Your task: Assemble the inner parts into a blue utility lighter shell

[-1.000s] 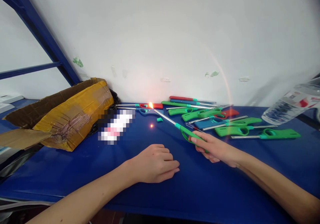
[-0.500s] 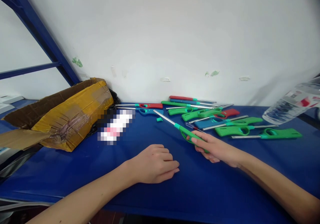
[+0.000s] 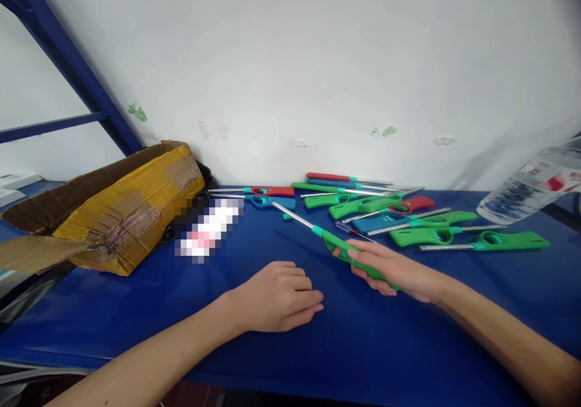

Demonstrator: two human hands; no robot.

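My right hand [image 3: 385,268] is wrapped round the handle of a green lighter [image 3: 338,245], whose metal tube points up and left above the blue table [image 3: 181,328]. A finger lies near its trigger opening. My left hand [image 3: 279,297] rests on the table with its fingers curled together, and nothing shows in it. Behind my right hand lie several green, blue and red lighters, among them a green one [image 3: 512,240] at the right and a red one [image 3: 272,190] at the back. A small teal piece [image 3: 287,216] sits beneath the held lighter's tip.
A torn cardboard box with yellow tape [image 3: 131,213] stands at the left, with a blurred white and pink item [image 3: 211,231] beside it. A clear plastic bottle [image 3: 531,183] is at the right. The wall [image 3: 290,62] rises behind the table.
The lighter in my right hand has shifted slightly left, and more of its handle end shows below my fingers. My left hand has stayed almost in place.
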